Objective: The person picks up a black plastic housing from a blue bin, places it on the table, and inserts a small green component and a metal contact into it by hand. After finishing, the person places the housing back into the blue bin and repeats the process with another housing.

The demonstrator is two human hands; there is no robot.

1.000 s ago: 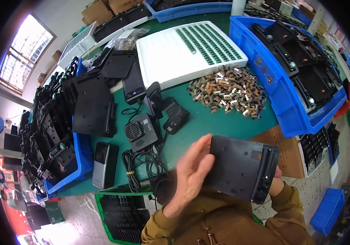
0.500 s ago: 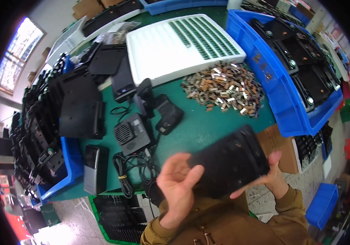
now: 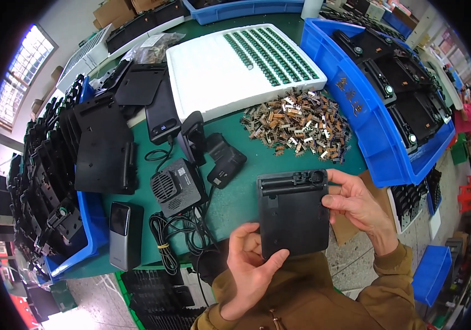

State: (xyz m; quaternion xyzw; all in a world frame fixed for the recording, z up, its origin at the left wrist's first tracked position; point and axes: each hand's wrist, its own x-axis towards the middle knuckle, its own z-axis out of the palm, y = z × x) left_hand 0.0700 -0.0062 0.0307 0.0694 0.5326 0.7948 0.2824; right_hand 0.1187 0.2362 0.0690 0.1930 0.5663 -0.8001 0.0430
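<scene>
A flat black plastic housing (image 3: 295,220) is held upright before my chest, over the table's front edge. A round ridge runs along its top edge, with a ring-shaped end at the upper right. My left hand (image 3: 251,268) grips its lower left corner, the thumb on the face and the other fingers behind. At the upper right side, my right hand (image 3: 361,208) pinches the edge between thumb and fingers. Beyond it on the green table lies a heap of small metal and brown parts (image 3: 298,124), beside a white foam tray (image 3: 208,77) with rows of small green pieces.
At the right, a blue bin (image 3: 364,118) holds similar black housings. Many more black housings (image 3: 45,176) fill another blue bin (image 3: 93,220) at the left. A grey power bank (image 3: 125,236), vented black box (image 3: 176,187) and coiled cable (image 3: 164,245) stand near the front left.
The housing has turned from a tilted, smooth face to an upright face with the ridge on top. My right hand, formerly open against its edge, now pinches the upper right side.
</scene>
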